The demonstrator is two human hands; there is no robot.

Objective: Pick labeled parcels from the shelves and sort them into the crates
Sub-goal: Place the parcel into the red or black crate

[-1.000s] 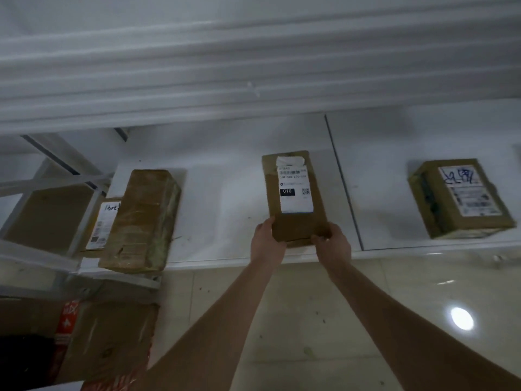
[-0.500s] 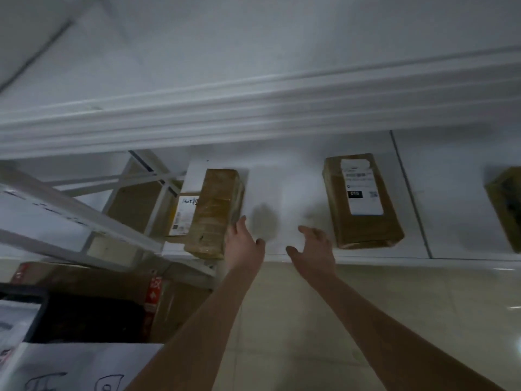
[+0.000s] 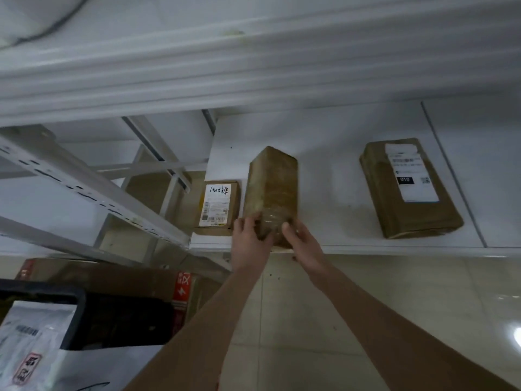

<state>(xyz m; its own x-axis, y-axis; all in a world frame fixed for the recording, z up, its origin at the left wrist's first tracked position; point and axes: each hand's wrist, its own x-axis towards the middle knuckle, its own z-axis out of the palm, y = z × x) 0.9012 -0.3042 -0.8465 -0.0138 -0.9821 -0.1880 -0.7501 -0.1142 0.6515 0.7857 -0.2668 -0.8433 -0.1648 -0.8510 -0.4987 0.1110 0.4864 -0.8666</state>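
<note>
Centrally, both hands grasp the near end of the tape-wrapped parcel [image 3: 272,187], left hand [image 3: 248,238] on its left side and right hand [image 3: 303,242] on its right, as it lies at the front edge of the white shelf [image 3: 332,165]. Just left of it sits a small labelled box [image 3: 217,206]; well apart to the right lies a parcel marked 010 [image 3: 408,190], and a black crate [image 3: 80,299] stands lower left.

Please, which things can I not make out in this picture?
Head view only.
- Taped parcel: no label shows. Its underside is hidden, and the left hand and right hand cover its near end.
- 010 parcel: small print too blurred to read.
- Black crate: cut off by the left edge; a white bag hides its inside.
</note>
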